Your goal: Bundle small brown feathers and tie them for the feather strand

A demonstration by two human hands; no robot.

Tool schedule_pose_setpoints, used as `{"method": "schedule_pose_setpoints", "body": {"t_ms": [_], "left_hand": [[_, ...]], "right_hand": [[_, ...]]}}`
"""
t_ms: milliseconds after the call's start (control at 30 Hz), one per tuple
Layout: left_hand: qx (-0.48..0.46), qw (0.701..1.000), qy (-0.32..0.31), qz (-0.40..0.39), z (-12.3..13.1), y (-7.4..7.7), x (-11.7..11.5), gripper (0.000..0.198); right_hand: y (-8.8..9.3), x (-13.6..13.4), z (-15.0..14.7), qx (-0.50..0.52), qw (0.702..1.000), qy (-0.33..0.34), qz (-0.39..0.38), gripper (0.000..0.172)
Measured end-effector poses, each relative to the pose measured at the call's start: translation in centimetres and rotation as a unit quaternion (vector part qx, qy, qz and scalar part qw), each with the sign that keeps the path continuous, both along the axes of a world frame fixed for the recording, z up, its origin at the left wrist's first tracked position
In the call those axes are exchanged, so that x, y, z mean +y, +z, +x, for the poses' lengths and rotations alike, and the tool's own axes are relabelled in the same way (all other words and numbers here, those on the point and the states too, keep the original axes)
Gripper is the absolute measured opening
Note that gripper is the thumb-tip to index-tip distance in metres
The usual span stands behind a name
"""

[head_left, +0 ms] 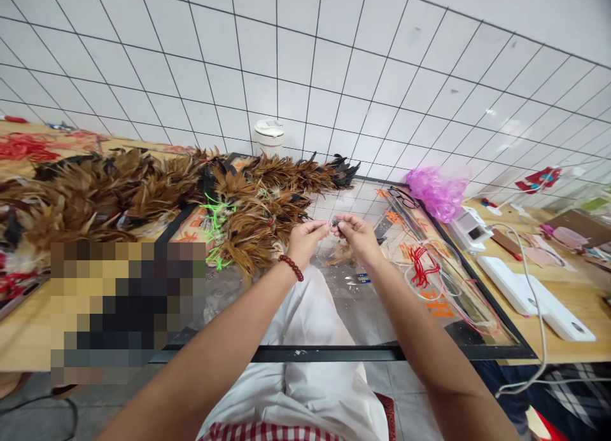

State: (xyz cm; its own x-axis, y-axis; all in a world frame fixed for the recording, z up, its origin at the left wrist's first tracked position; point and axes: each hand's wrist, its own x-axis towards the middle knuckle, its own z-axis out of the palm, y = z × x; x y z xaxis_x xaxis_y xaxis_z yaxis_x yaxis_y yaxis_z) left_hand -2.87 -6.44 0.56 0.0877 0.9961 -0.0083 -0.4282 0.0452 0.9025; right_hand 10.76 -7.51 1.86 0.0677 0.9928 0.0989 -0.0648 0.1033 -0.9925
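My left hand (305,236) and my right hand (359,232) meet above a glass tabletop (353,314). Together they pinch a small dark piece (335,223) between the fingertips; it is too small to tell what it is. A dark red bead bracelet (291,267) sits on my left wrist. Just left of my hands lies a big heap of brown and black feathers (143,193), with green string (214,221) tangled in it. A small blue and white item (359,278) rests on the glass below my hands.
A white lidded cup (268,135) stands against the tiled wall. At the right are a pink plastic bag (436,189), glasses (403,198), red cord (420,269), a white device with cable (534,294) and a small white gadget (470,230). A blurred patch covers the lower left.
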Motion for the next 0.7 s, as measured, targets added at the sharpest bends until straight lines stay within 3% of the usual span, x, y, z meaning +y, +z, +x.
{"method": "schedule_pose_setpoints", "body": {"t_ms": [300, 400, 500, 567, 633, 700], "left_hand": [[-0.015, 1.0, -0.005, 0.001, -0.1, -0.5, 0.4, 0.024], [-0.02, 0.999, -0.022, 0.012, 0.0, -0.6, 0.4, 0.024], [-0.05, 0.998, -0.041, 0.006, -0.2, -0.6, 0.4, 0.021], [-0.081, 0.996, -0.034, -0.014, -0.3, -0.4, 0.4, 0.02], [-0.099, 0.994, -0.03, -0.029, -0.4, -0.2, 0.4, 0.022], [-0.101, 0.994, -0.033, -0.035, -0.5, 0.0, 0.3, 0.023]], "right_hand": [[-0.4, -0.5, -1.1, -0.001, 1.0, -0.001, -0.001, 0.038], [-0.4, -0.5, -1.0, -0.042, 0.999, 0.017, 0.006, 0.035], [0.0, -0.2, 0.2, -0.156, 0.987, 0.018, 0.02, 0.025], [0.4, 0.0, 1.8, -0.288, 0.954, -0.07, 0.04, 0.019], [0.7, 0.3, 3.5, -0.416, 0.89, -0.173, 0.061, 0.021], [0.6, 0.4, 4.8, -0.5, 0.841, -0.201, 0.049, 0.023]]}}
